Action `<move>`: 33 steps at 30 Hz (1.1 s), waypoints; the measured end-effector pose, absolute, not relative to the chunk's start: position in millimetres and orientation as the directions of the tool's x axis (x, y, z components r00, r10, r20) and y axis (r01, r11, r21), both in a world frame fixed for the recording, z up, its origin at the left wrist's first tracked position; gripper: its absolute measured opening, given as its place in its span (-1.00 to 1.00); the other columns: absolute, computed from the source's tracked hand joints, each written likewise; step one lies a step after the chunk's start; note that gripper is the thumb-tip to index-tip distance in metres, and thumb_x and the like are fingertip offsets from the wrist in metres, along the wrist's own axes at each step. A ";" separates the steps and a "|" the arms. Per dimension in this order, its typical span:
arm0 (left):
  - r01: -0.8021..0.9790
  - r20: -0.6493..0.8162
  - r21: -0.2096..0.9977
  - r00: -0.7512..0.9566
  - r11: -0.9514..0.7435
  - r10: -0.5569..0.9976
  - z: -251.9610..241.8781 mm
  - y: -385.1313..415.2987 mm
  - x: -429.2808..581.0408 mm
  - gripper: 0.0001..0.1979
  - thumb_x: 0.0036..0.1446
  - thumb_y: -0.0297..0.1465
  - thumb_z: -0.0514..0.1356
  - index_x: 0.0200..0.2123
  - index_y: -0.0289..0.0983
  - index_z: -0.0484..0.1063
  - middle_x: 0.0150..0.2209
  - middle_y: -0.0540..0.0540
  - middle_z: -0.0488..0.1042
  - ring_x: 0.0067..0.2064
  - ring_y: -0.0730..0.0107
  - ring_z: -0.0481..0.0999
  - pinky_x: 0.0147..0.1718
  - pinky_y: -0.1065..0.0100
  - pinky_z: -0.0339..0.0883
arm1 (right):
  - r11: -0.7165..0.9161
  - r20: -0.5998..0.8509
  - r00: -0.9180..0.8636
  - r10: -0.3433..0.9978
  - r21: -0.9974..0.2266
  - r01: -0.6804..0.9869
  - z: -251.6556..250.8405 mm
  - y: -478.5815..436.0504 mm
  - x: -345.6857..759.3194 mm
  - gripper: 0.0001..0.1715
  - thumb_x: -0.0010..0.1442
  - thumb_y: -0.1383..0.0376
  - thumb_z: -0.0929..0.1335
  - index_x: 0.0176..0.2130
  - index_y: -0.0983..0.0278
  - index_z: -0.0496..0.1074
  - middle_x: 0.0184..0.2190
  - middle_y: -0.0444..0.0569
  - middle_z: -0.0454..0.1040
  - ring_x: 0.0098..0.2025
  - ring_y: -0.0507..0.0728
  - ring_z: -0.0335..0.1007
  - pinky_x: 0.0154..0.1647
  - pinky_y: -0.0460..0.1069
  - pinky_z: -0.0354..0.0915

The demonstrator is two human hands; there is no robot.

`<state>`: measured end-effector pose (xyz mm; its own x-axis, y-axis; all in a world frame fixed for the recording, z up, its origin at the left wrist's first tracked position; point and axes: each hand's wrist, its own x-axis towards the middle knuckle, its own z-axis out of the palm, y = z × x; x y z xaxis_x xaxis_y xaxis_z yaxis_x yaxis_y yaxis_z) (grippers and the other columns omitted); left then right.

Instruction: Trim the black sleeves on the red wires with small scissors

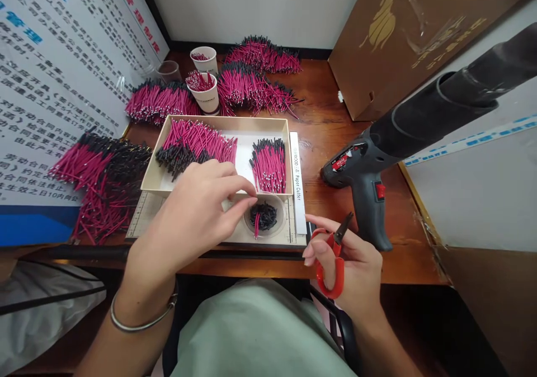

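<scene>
Handily, the cup (282, 218) of black bits (268, 216) sits just beside my left hand (205, 201), fingers pinched together, on what I can't tell; my right hand (356, 265) grips the scissors (336, 244) by their loops, seemingly for control.

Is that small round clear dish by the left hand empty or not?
Not empty: a heap of small black pieces lies in the clear dish, with some magenta showing.
</scene>
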<state>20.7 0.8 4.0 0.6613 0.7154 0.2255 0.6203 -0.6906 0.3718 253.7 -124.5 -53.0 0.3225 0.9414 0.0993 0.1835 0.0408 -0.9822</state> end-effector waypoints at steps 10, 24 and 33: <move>0.626 0.066 0.086 0.773 -0.775 0.631 15.3 -0.7 54.8 -0.71 0.27 -0.52 0.23 -0.49 -0.18 0.62 -0.52 -0.06 0.44 -0.41 0.26 0.35 -0.25 0.13 -0.06 | 0.096 0.154 0.287 0.946 -0.973 0.208 -56.3 -117.6 247.2 -0.86 0.31 0.19 0.58 -0.20 0.22 0.72 -0.61 -0.17 0.55 -0.64 0.06 0.50 -0.57 -0.08 0.47; 0.577 0.008 -0.087 0.816 -0.812 0.579 6.6 0.0 65.8 -0.63 0.20 -0.55 0.16 -0.64 -0.18 0.41 -0.62 -0.07 0.47 -0.55 0.31 0.26 -0.23 0.08 0.08 | 0.077 0.148 0.317 0.937 -0.971 0.225 -55.1 -121.0 252.4 -0.89 0.29 0.22 0.57 -0.23 0.21 0.71 -0.61 -0.18 0.51 -0.62 0.06 0.47 -0.58 -0.07 0.41; 0.559 0.038 0.337 0.796 -0.757 0.605 15.9 6.1 45.9 -0.66 0.43 -0.39 0.17 -0.37 -0.14 0.68 -0.43 0.04 0.70 -0.44 0.35 0.45 -0.22 0.12 -0.02 | 0.091 0.156 0.310 0.938 -0.973 0.214 -53.7 -119.7 251.3 -0.92 0.28 0.24 0.58 -0.22 0.20 0.71 -0.60 -0.19 0.53 -0.62 0.05 0.45 -0.57 -0.08 0.40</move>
